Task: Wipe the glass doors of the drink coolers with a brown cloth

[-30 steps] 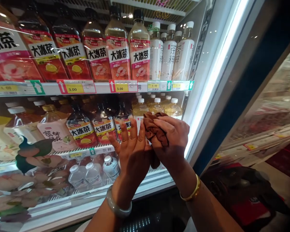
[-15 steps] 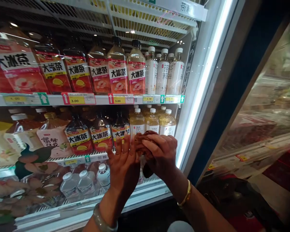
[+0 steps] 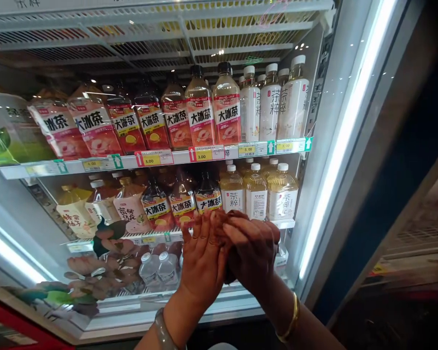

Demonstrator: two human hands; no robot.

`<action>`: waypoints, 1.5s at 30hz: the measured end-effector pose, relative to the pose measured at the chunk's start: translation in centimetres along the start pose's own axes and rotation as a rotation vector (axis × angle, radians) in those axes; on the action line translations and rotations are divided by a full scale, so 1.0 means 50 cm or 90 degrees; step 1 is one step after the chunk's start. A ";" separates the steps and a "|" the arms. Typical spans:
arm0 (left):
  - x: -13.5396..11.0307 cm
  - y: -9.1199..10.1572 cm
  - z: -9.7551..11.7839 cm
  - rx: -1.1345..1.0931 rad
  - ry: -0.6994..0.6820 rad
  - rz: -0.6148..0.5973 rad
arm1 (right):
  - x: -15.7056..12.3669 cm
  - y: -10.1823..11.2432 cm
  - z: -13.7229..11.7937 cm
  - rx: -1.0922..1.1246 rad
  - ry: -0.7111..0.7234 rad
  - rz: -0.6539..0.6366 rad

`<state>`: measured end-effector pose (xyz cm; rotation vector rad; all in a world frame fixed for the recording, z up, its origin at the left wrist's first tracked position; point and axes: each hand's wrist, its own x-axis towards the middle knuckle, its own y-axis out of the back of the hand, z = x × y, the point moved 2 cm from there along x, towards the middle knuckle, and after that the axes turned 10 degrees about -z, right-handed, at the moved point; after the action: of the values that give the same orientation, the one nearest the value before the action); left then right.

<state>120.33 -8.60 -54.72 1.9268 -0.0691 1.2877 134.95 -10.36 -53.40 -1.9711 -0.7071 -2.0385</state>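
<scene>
My two hands meet in front of an open drinks fridge. My right hand is closed over a crumpled brown cloth, of which only a small top part and a dark lower edge show. My left hand lies flat against the cloth and the right hand, fingers stretched upward. Just behind the hands stands a row of iced tea bottles and pale yellow tea bottles on the middle shelf.
The upper shelf carries price tags and more tea bottles. Small water bottles stand on the lowest shelf. A lit fridge door frame rises at the right. A glass door with printed leaves hangs at the left.
The view has swung left and up, so more of the fridge shows. My hands stay pressed together on the cloth, and less of the cloth shows now than a second ago.
</scene>
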 end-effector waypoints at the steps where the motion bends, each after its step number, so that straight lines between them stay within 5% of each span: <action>1: 0.000 -0.001 -0.004 -0.002 0.008 0.002 | -0.002 0.002 0.003 -0.003 0.010 -0.010; 9: 0.006 -0.024 -0.003 0.009 0.073 0.062 | 0.026 0.042 0.050 -0.049 -0.140 0.104; 14: 0.010 -0.038 0.005 0.028 0.073 0.091 | 0.018 0.011 -0.005 -0.022 -0.026 -0.029; 19: 0.011 -0.038 0.013 0.040 0.078 0.082 | 0.045 0.037 0.019 -0.034 0.048 -0.109; 25: 0.012 -0.042 0.018 0.061 0.088 0.084 | 0.068 0.042 0.030 -0.014 -0.006 -0.037; 35: -0.035 -0.012 -0.034 0.029 -0.004 0.053 | -0.014 -0.038 -0.054 -0.006 -0.011 -0.001; 42: -0.037 -0.012 -0.033 0.016 0.048 0.043 | 0.021 -0.001 -0.022 -0.020 0.052 -0.062; 45: -0.026 -0.017 -0.020 0.011 0.080 0.035 | 0.043 0.025 0.008 -0.048 0.003 -0.065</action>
<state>119.31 -7.86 -56.10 1.8649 -0.0483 1.4482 135.70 -10.87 -51.08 -2.0096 -0.7547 -2.1580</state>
